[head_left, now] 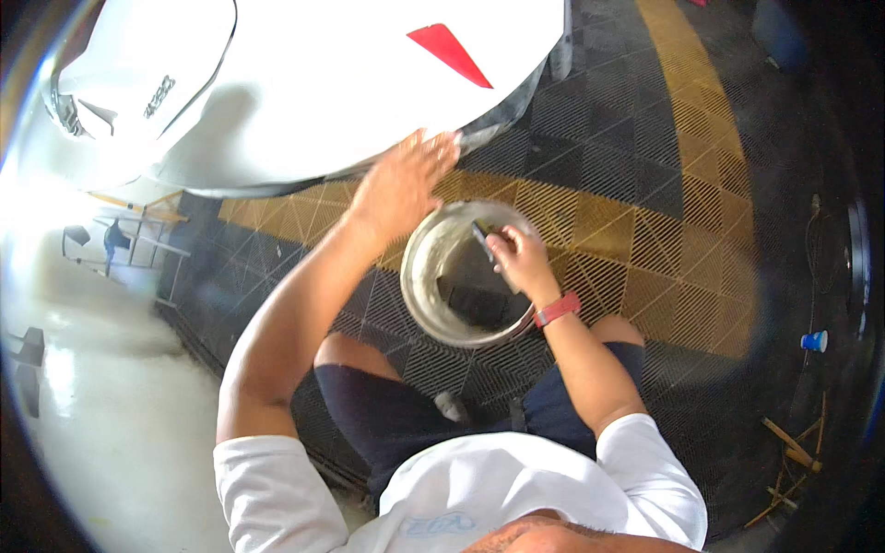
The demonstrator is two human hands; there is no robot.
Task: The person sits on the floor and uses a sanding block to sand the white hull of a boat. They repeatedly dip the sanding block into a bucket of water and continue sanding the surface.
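At the lower edge of a white car bumper (304, 120), my left hand (401, 184) is laid with its fingers stretched out, slightly blurred. A red reflector (450, 55) is set in the bumper beyond that hand. Between my knees is a round bucket (419, 313) with a pale rim and a dark inside. My right hand (522, 265), with a red watch band (558, 310) at the wrist, is closed around a small tool with a dark handle (482, 240). It is held over the bucket's opening; the tool's working end cannot be made out.
Black and yellow grid floor tiles (590, 221) lie under the bucket and car. Right of me are a blue cup (814, 342) and a wooden frame (793, 452) on the floor. A metal stand (134, 241) is at the left, beside a pale glossy floor (111, 433).
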